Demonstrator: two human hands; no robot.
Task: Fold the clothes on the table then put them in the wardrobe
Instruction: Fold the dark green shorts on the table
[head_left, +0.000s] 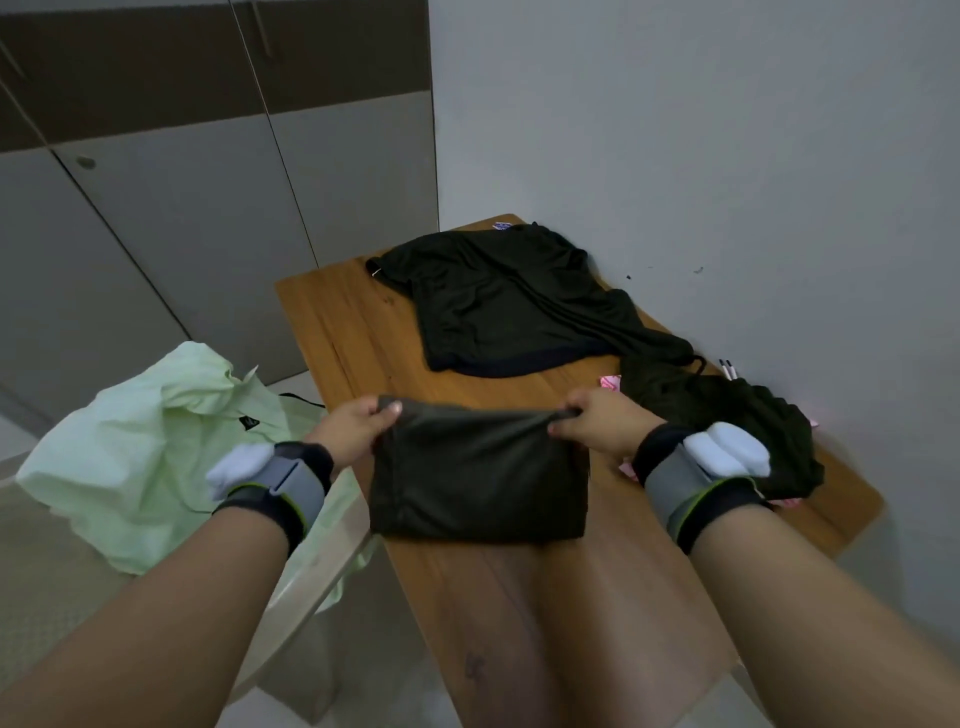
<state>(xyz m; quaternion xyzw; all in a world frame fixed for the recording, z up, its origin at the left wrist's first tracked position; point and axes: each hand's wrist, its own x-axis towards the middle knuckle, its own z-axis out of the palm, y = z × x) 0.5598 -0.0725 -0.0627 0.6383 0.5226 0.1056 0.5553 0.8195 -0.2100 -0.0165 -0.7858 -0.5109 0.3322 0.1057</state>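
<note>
A wooden table (358, 332) stands against a pale wall, and everything else is placed from it. Above its near half a person holds a folded dark olive garment (478, 478) by its top edge, so that the cloth hangs down as a flat rectangle with its lower edge at or just above the tabletop; whether it touches the wood cannot be told. The left hand (350, 428) pinches the garment's top left corner between thumb and curled fingers. The right hand (597, 423) pinches the top right corner in the same way, thumb under the bunched edge and fingers curled over it. The top edge runs taut between the two hands. Each wrist wears a dark band with a grey strap and a white block fixed to it.

On the far half of the table lies a dark shirt (498, 306), spread out but rumpled, with a small white and blue label near its far edge. At the table's right edge, beside the wall, sits a crumpled dark heap of clothes (727, 410), partly behind the right wrist, with bits of pink showing under it.

Left of the table, a pale green garment (140, 441) is draped over a light-coloured chair (322, 577). Beyond the table's left side stands a grey wardrobe (156, 208) with its doors closed.
</note>
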